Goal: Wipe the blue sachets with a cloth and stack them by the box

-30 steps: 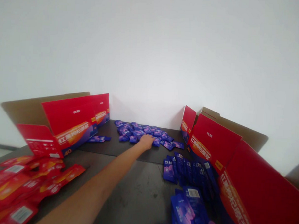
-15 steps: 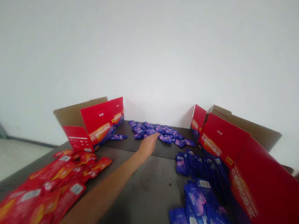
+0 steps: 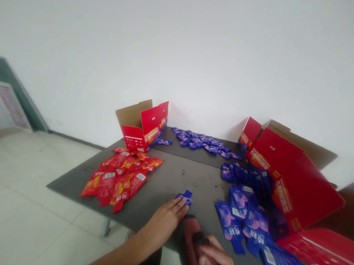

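Near the table's front edge, my left hand (image 3: 168, 217) holds a small blue pouch (image 3: 187, 194) down against the tabletop, fingers laid over its near part. The pouch's spout end sticks out beyond the fingertips; my thumb is hidden. Just right of it, my right hand (image 3: 214, 256) is closed around a dark red handheld device (image 3: 192, 231) with a black part by the fingers. The device's front end is close to the left fingertips, and its exact kind I cannot make out. Loose blue pouches (image 3: 256, 224) lie right of this hand.
Red pouches (image 3: 120, 175) are heaped on the left of the dark table (image 3: 169, 173). More blue pouches (image 3: 204, 141) lie along the back by the wall. An open red carton (image 3: 151, 125) stands back left, and larger open red cartons (image 3: 298, 184) line the right side.
My left hand has come back from the rear blue pouches to the front edge, with a blue pouch under it. My right hand with the dark red device has entered view. The view has shifted.
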Demonstrator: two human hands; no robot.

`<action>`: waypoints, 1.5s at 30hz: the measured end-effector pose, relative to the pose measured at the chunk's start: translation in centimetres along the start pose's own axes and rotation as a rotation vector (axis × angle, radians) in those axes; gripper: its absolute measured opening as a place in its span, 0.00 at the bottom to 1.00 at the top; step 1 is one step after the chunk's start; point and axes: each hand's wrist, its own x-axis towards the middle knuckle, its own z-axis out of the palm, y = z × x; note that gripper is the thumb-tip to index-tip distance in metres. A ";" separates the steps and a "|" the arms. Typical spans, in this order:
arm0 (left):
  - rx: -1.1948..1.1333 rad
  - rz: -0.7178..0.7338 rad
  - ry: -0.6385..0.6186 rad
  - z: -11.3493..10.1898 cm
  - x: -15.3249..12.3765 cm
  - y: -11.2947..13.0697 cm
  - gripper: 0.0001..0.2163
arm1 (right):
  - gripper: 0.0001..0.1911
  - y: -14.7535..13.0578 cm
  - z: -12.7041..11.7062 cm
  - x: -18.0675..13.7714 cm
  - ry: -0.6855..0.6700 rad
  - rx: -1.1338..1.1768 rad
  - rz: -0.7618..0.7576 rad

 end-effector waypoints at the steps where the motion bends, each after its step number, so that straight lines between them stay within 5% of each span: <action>1: 0.011 0.000 0.010 0.1 -0.8 0.3 0.19 | 0.10 0.0 0.1 0.0 0.042 0.008 0.032; 7: -0.064 -0.019 0.033 -2.7 -4.6 1.6 0.31 | 0.15 -0.3 1.2 -0.9 0.240 -0.114 0.383; 12: -0.084 -0.020 0.143 -3.3 -7.4 1.7 0.20 | 0.22 -1.4 1.3 1.6 0.388 -0.167 0.471; 16: -0.086 0.083 0.156 -2.3 -8.8 1.1 0.16 | 0.19 -3.6 1.3 5.7 0.218 -0.396 0.268; 19: -0.064 0.148 0.150 -1.6 -9.1 0.7 0.15 | 0.16 -4.0 2.7 7.8 -0.039 -0.578 0.078; 24: -0.074 0.154 0.179 -1.1 -9.2 0.4 0.13 | 0.14 -0.7 5.7 9.5 -0.439 -0.854 -0.058; 30: -0.069 0.151 0.224 -1.0 -9.0 0.4 0.14 | 0.14 2.2 3.7 14.2 -0.350 -1.079 0.036; 34: -0.099 0.118 0.236 -0.7 -9.2 0.7 0.13 | 0.16 -0.5 4.7 12.4 -0.297 -1.043 0.003; 38: -0.151 0.086 0.203 -0.4 -9.5 0.8 0.12 | 0.14 -0.9 6.9 9.5 -0.469 -0.926 -0.053; 45: -0.159 0.096 0.209 -0.4 -9.3 0.6 0.14 | 0.15 1.2 4.7 13.9 -0.329 -1.095 0.062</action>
